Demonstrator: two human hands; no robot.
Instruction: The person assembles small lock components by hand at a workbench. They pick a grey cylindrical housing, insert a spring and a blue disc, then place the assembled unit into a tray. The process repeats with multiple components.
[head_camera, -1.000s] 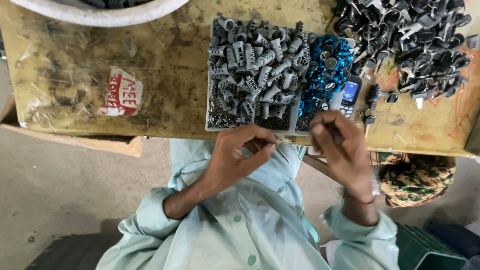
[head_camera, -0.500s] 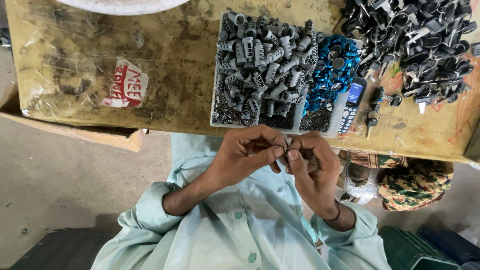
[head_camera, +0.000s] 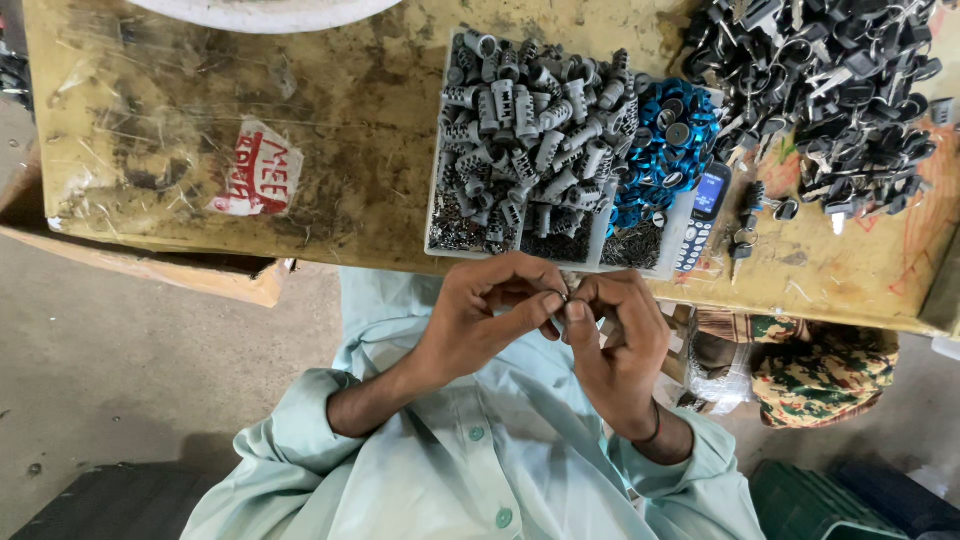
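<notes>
Worn yellow bench (head_camera: 330, 130). Left hand (head_camera: 480, 320) and right hand (head_camera: 615, 335) pinch one small metal part (head_camera: 562, 300) together; grey cylinders (head_camera: 530, 120) just beyond. Keep fingertips steady, aligned.

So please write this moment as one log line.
left hand: pinching small metal part | right hand: pinching same part | behind: tray of grey cylinders, blue rings

Worn yellow table (head_camera: 380, 150), blue caps (head_camera: 668, 140), phone (head_camera: 706, 205), black key pile (head_camera: 830, 90), red-white sticker (head_camera: 258, 170), camo bag (head_camera: 820, 365)
</notes>
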